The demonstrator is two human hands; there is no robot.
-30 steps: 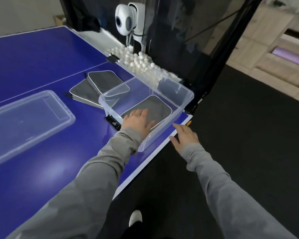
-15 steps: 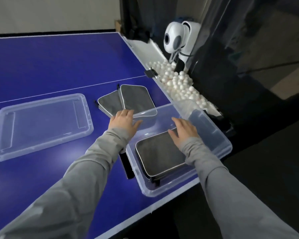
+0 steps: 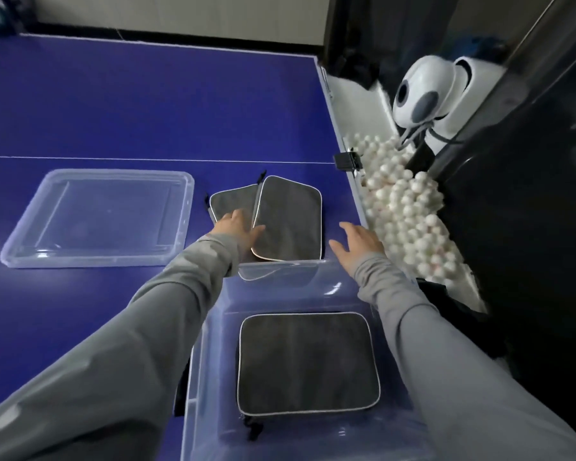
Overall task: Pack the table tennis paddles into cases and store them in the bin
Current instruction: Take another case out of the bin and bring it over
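Both hands moved onto table, left hand (image 3: 236,227) touching cases (image 3: 288,217)

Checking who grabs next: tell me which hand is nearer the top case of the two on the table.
Left. The left hand touches the top case at its left edge; the right hand hovers just off its right side.

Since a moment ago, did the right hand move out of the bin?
Yes. The right hand left the case in the bin and went forward, past the bin's far rim.
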